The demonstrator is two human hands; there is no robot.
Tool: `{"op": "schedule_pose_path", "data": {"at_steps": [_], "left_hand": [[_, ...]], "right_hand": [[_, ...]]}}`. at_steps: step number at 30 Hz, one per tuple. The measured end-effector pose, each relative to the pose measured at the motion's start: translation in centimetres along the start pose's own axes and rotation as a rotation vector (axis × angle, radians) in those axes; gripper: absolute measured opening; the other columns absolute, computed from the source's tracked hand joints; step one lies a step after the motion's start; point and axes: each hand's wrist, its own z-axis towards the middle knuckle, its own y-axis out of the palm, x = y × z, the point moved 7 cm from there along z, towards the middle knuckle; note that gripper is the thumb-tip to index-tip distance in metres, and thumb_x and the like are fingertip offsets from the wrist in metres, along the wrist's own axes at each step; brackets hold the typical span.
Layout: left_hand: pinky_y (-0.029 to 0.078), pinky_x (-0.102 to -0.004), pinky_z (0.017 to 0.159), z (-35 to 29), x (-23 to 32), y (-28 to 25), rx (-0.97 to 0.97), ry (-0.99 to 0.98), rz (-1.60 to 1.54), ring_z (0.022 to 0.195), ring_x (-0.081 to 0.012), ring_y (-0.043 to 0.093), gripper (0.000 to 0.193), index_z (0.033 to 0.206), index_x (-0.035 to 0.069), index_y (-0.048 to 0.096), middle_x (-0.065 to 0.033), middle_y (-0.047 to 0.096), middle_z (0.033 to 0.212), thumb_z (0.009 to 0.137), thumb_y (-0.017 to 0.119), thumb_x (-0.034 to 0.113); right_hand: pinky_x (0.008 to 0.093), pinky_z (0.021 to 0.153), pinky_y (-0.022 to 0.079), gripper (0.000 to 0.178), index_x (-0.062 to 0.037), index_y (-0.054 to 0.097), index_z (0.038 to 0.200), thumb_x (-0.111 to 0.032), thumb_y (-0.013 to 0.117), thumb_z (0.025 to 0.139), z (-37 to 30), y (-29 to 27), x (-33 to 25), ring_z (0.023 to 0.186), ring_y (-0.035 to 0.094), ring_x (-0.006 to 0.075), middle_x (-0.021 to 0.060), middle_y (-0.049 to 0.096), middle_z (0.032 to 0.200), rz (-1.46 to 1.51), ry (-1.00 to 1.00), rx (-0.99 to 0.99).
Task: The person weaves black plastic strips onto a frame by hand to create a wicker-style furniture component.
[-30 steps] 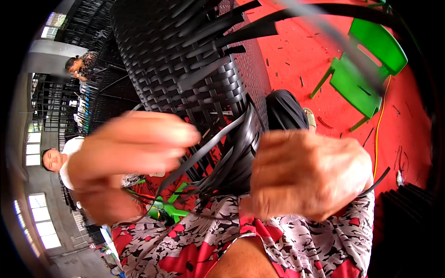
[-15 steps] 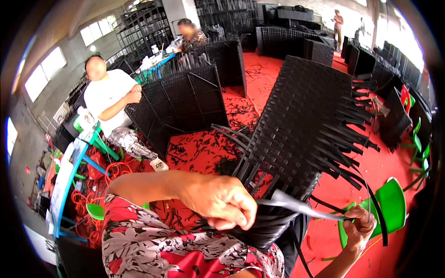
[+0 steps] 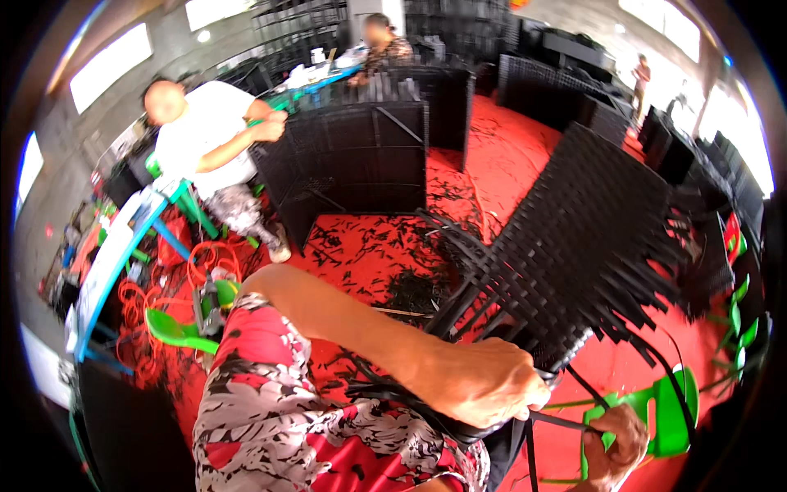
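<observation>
A black woven panel (image 3: 586,217) of flat plastic strips slants up and away in front of me, loose strip ends fringing its right side. At its near lower corner my left hand (image 3: 492,384) is closed, fingers pinched on a flat black strip (image 3: 564,422). The strip runs rightward to my right hand (image 3: 621,443), whose fingers are curled round its other part. Unwoven strips hang below the panel beside my left hand. My left forearm crosses above my patterned clothing, and part of the weave lies hidden behind that hand.
Close by on the right stands a green chair (image 3: 676,418). Black cuttings (image 3: 418,291) litter the red floor (image 3: 352,238). At left are a seated person in white (image 3: 205,131), a blue-edged table (image 3: 115,283) and an orange hose (image 3: 135,307). Other woven furniture (image 3: 352,156) stands ahead.
My left hand has moved right and slightly down, to the panel's near corner, closer to my right hand. The strip span between them is shorter. My view has shifted.
</observation>
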Motion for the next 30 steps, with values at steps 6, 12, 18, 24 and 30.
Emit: {"op": "schedule_pose_path", "data": {"at_steps": [6, 12, 18, 24, 30], "left_hand": [[0.052, -0.0405, 0.064, 0.9, -3.8, 5.0, -0.297, -0.150, -0.282, 0.067, -0.0297, 0.065, 0.010, 0.078, 0.001, 0.064, -0.0157, 0.064, 0.068, 0.074, 0.064, 0.010], [0.053, -0.0420, 0.059, 3.6, -1.6, 0.9, -0.127, -0.118, 0.130, 0.067, -0.0341, 0.066, 0.012, 0.075, 0.001, 0.065, -0.0155, 0.065, 0.067, 0.069, 0.061, 0.011], [0.053, -0.0411, 0.053, 6.9, -1.5, 4.1, -0.080, 0.155, 0.469, 0.062, -0.0321, 0.066, 0.017, 0.066, 0.004, 0.062, -0.0134, 0.065, 0.063, 0.073, 0.059, 0.019], [0.048, -0.0360, 0.051, 7.3, -2.8, 7.6, -0.026, 0.267, 0.396, 0.058, -0.0263, 0.061, 0.022, 0.073, 0.005, 0.056, -0.0094, 0.057, 0.065, 0.078, 0.055, 0.027], [0.049, -0.0450, 0.053, 7.5, -4.4, 6.4, 0.001, 0.157, 0.248, 0.063, -0.0343, 0.064, 0.010, 0.067, 0.005, 0.058, -0.0129, 0.062, 0.062, 0.068, 0.061, 0.015]], "right_hand": [[0.0327, 0.065, 0.048, 0.012, 0.0035, 0.065, 0.086, 0.010, 0.067, 0.075, -1.0, -0.3, 0.6, 0.068, 0.060, 0.0239, 0.0143, 0.064, 0.078, 0.077, 0.017, -0.125], [0.0331, 0.068, 0.049, 0.012, 0.0042, 0.066, 0.091, 0.006, 0.068, 0.079, -2.0, -0.6, 3.1, 0.072, 0.060, 0.0241, 0.0136, 0.064, 0.081, 0.017, 0.110, -0.170], [0.0343, 0.068, 0.051, 0.017, 0.0007, 0.069, 0.103, -0.008, 0.058, 0.094, -1.3, 1.5, 0.6, 0.073, 0.064, 0.0238, 0.0149, 0.067, 0.083, -0.427, -0.073, -0.242], [0.0335, 0.063, 0.051, 0.017, 0.0002, 0.069, 0.103, -0.008, 0.058, 0.094, -3.6, 3.5, 3.3, 0.068, 0.064, 0.0227, 0.0143, 0.067, 0.079, -0.001, 0.372, -0.316], [0.0331, 0.058, 0.050, 0.017, -0.0027, 0.070, 0.101, -0.012, 0.057, 0.096, -7.2, 2.3, 5.8, 0.061, 0.063, 0.0210, 0.0115, 0.067, 0.073, -0.103, 0.446, -0.145]]}}
